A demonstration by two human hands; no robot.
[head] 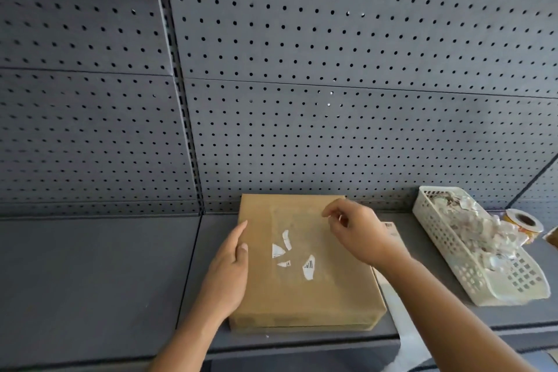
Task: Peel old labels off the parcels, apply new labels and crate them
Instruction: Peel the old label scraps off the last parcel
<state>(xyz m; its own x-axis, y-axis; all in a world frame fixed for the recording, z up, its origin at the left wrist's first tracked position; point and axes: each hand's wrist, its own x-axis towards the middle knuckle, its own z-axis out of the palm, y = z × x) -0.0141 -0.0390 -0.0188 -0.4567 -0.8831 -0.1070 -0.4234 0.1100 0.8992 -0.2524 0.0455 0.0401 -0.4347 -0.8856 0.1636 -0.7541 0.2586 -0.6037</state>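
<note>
On shelf (90,266), left hand (229,269) flat on parcel (302,296), right hand (356,233) above

One flat brown cardboard parcel (302,296) lies at six o'clock in the view. Four torn white label scraps (308,266) stick to its top near the middle; the one at five o'clock of the cluster shows barcode bars. Two bare hands: one left hand (232,266) at the parcel's nine o'clock edge, one right hand (356,236) over its one o'clock corner. One white perforated plastic basket (434,239) stands at the parcel's three o'clock, its crumpled scraps too tangled to count. One yellowish roll of tape (524,220) sits at the basket's two o'clock. One white barcode label (388,225) peeks out at the right hand's three o'clock
</note>
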